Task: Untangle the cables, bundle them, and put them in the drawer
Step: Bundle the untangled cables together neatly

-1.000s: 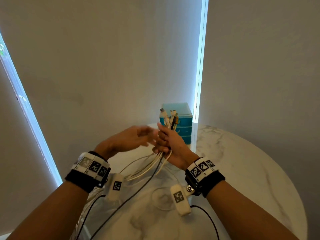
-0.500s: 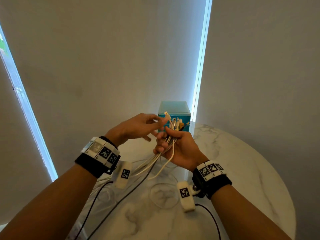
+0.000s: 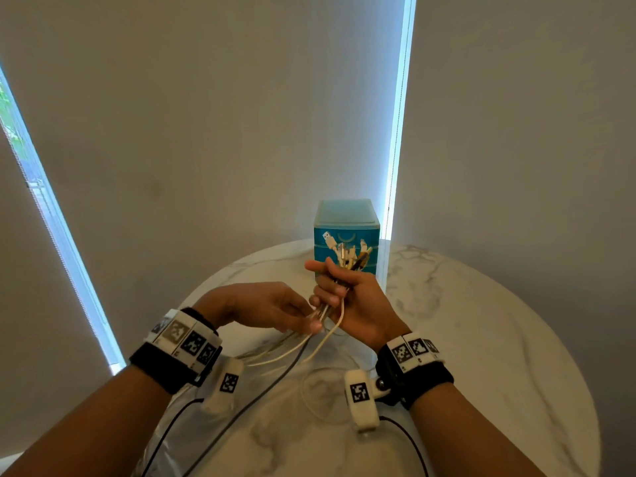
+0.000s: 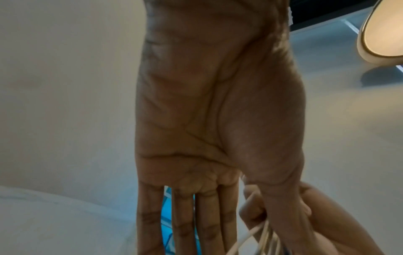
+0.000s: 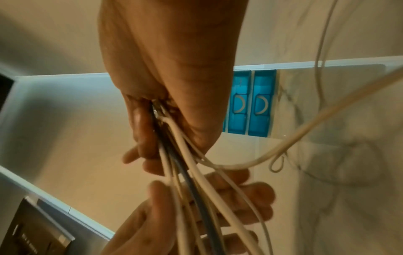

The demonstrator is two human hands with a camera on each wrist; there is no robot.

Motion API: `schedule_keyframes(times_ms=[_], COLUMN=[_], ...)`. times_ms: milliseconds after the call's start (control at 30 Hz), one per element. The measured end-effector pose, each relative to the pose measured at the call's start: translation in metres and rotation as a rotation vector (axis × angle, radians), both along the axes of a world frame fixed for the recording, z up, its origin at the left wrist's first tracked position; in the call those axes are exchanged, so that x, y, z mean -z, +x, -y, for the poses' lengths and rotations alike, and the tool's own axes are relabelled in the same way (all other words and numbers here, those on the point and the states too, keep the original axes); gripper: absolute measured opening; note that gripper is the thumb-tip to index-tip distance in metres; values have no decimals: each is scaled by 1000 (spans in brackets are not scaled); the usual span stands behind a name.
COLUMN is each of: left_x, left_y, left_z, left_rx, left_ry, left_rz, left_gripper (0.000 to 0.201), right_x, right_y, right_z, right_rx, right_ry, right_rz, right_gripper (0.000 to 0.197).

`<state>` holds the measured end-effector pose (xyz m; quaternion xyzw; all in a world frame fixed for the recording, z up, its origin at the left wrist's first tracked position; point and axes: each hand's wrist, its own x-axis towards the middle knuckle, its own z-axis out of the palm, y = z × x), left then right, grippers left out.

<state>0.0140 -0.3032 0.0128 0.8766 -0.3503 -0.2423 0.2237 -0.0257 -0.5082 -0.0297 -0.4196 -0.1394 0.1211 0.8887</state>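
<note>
A bunch of white cables with one dark cable (image 3: 345,256) stands upright in my right hand (image 3: 347,290), plug ends fanned out above the fist. The strands (image 5: 185,163) hang down from that fist to the table. Just below it, my left hand (image 3: 303,321) pinches the hanging strands between thumb and nearly straight fingers (image 5: 250,189). In the left wrist view the cables (image 4: 257,233) run beside the thumb. The teal drawer unit (image 3: 346,218) stands right behind the plugs, and the drawers (image 5: 259,103) I can see are closed.
The round white marble table (image 3: 481,339) stands against a grey wall, with bright window strips to the left and behind the drawers. A thin white cable loop (image 3: 320,394) lies on the table under my hands. Black wrist-camera leads trail toward me.
My left hand has dropped from the plug ends to the strands below my right fist. The right hand still grips the bunch, with the plugs spread wider.
</note>
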Motion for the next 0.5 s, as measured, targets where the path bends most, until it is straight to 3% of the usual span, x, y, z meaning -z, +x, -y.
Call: schedule_keyframes(times_ms=[100,233,400,500], left_x=[7,8,-5,-12], left_y=[0,-7,-17,-22], left_z=[6,15,29,34], left_rx=[39,180,122,47], left_ry=[152,191,-122,-386], left_rz=[34,-109,-101,-226], left_gripper=[46,44,50,39], right_x=[-1,-10,-38,-69], right_y=[-1,-2,6,8], right_z=[-3,6,6,-1], right_rx=[27,55,115,116], right_ry=[-128,-160,-162,-212], right_rz=[83,80,69,101], right_gripper=[36,45,59,61])
